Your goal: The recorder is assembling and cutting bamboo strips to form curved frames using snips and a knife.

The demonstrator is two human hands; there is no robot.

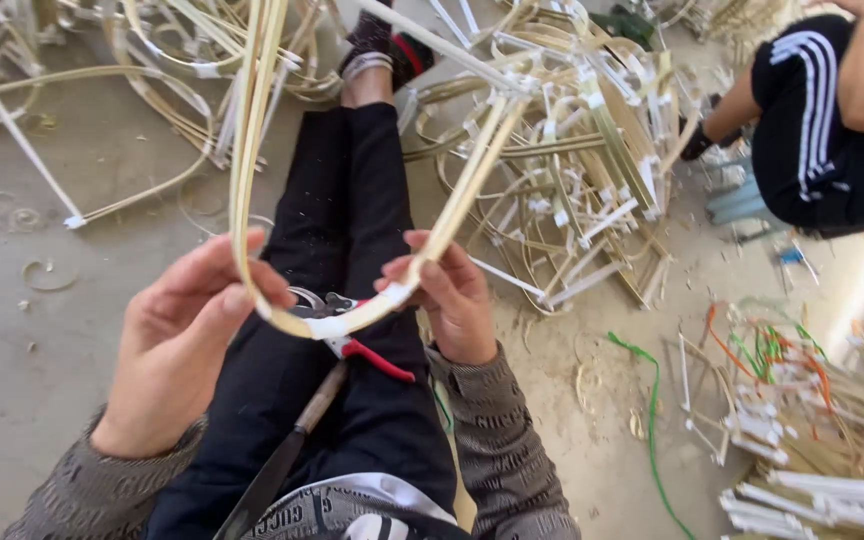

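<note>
A bent hoop of pale bamboo strips [252,150] curves down in front of me, bound with white tape at its lowest point. My left hand [177,340] pinches the hoop's left side near the bottom. My right hand [452,295] grips the right side just above the taped joint [337,325]. Red-handled pruning shears [357,345] lie on my lap in black trousers, under the hoop. A long knife with a wooden handle [287,450] rests along my left thigh.
A heap of taped bamboo frames [572,170] lies on the concrete floor ahead right, more frames [102,60] at the upper left. Another person in black striped shorts [822,120] sits at the upper right. Bundled sticks and coloured wires [802,400] lie at the lower right.
</note>
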